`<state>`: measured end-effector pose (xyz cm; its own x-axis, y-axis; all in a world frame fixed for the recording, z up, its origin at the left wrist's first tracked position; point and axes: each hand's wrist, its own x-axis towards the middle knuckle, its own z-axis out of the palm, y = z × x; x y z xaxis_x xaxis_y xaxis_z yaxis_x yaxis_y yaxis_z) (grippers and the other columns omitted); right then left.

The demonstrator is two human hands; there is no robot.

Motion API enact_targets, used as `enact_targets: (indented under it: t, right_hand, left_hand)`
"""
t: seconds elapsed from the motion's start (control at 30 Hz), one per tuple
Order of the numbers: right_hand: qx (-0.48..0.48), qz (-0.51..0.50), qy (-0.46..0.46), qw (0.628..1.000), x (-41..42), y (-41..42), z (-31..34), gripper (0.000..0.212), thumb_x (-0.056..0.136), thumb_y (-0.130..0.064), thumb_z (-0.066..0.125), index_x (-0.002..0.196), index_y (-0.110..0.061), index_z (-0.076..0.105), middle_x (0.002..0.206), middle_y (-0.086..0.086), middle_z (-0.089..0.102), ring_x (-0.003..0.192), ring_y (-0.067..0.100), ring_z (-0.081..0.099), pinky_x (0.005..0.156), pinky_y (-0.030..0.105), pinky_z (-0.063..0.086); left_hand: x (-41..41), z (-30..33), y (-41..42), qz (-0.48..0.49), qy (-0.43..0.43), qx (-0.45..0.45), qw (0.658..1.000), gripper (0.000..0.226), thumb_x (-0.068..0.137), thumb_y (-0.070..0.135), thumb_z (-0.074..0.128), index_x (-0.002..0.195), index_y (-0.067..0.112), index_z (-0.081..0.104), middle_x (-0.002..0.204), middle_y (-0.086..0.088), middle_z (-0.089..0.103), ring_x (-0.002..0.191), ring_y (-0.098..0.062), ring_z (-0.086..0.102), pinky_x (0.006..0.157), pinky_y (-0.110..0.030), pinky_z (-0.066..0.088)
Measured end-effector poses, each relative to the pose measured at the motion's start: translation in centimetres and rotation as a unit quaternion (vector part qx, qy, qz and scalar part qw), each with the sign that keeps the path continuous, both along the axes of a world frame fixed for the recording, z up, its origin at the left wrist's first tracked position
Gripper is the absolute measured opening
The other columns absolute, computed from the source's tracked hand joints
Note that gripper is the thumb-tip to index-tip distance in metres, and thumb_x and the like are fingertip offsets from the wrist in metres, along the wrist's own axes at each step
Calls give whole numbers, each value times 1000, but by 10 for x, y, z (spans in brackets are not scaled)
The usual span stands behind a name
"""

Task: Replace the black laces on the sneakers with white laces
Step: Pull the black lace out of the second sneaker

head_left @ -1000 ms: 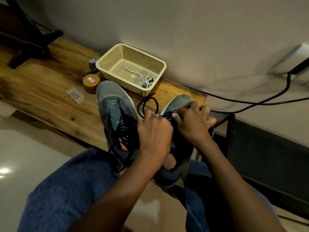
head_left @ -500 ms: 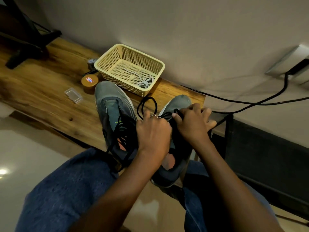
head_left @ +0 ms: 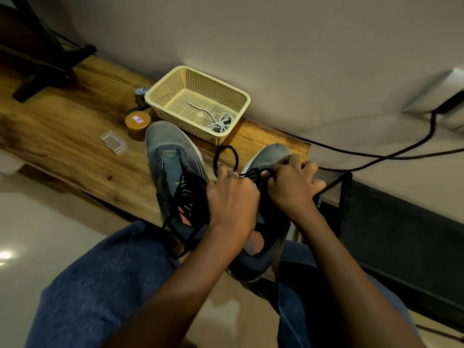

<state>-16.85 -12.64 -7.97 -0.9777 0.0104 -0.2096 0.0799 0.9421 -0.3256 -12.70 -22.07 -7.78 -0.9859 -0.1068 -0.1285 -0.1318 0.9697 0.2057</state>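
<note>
While both hands pinch the black lace (head_left: pixel 253 175) on the right sneaker (head_left: pixel 270 156), we should draw it out gently. Our left hand (head_left: pixel 232 199) feeds slack (loop toward the surface's far edge); our right hand (head_left: pixel 292 187) pulls.

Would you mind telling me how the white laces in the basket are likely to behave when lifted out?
The white laces lie in a loose tangle, so they are probably floppy and may come up knotted. They look thin, likely very light. The basket may shift if they snag.

Sneakers: left sneaker (head_left: pixel 173 169) & right sneaker (head_left: pixel 270 156) grey, w/ black laces (head_left: pixel 226 156). Basket (head_left: pixel 173 81) pale yellow w/ lots of tiny holes. White laces (head_left: pixel 218 125) in it. Table (head_left: pixel 75 136) brown wood w/ streaks. Jeans (head_left: pixel 100 285) blue.
</note>
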Motion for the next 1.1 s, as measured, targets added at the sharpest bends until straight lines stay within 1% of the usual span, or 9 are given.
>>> enact_targets:
  t: [0.17,0.33,0.5,0.7,0.77,0.83,0.9,1.03,1.1]
  right_hand:
    - [-29,-80,133,987,2,1,8,26,93,-18,46,113,-15,64,136,7,34,124,30,24,97,46,22]
    - [-7,-15,-6,1000,0,3,0,36,94,-45,51,113,-18,64,136,6,32,129,30,20,105,50,24]
    - [-79,-79,136,984,-1,6,5,19,92,-19,53,107,-19,64,131,5,37,123,29,28,101,48,27]
    - [-249,-125,256,926,9,-4,10,13,89,-13,47,89,-23,55,94,-7,49,103,13,36,94,42,29]
    - [-276,-141,286,907,9,-4,13,13,90,-11,44,84,-20,51,79,-10,48,93,8,36,83,33,19]
    - [-254,-137,274,918,7,-2,12,13,91,-10,43,87,-21,50,81,-7,52,92,8,37,81,32,17]
    - [-223,-126,239,937,4,3,8,9,91,-17,49,94,-25,46,94,-6,56,99,12,38,89,41,27]
    - [-117,-94,76,986,-2,10,0,36,84,-35,65,115,-27,47,121,-1,49,119,23,34,99,49,31]
    - [-72,-44,14,996,-2,10,-2,36,86,-33,65,120,-31,51,128,3,45,124,27,30,103,51,30]
  left_hand:
    - [1,1,-1,4,0,-4,1000,40,102,33,35,98,10,67,111,-7,64,127,-24,39,83,-36,40]
    - [1,0,-1,-5,-6,-2,1000,38,102,33,35,100,10,66,113,-7,63,127,-24,38,85,-36,39]
    - [2,0,0,1,7,2,1000,40,102,33,35,99,9,67,110,-7,64,122,-24,42,84,-37,40]
    - [1,0,1,10,12,13,1000,40,102,33,36,98,8,67,109,-9,65,124,-25,42,85,-38,41]
    - [0,-1,1,13,11,11,1000,41,101,33,36,98,8,68,110,-9,65,126,-26,41,85,-38,41]
    - [0,-2,1,14,9,11,1000,41,101,33,36,98,8,68,110,-9,65,127,-26,40,85,-37,41]
    - [0,-2,1,12,6,11,1000,41,102,33,35,98,8,68,110,-8,65,126,-25,39,85,-37,40]
    - [1,-1,0,5,-1,9,1000,40,102,34,35,99,9,67,112,-8,63,127,-25,38,87,-37,40]
    - [1,0,0,3,-7,8,1000,38,102,34,36,100,10,67,114,-8,62,129,-26,36,88,-37,40]
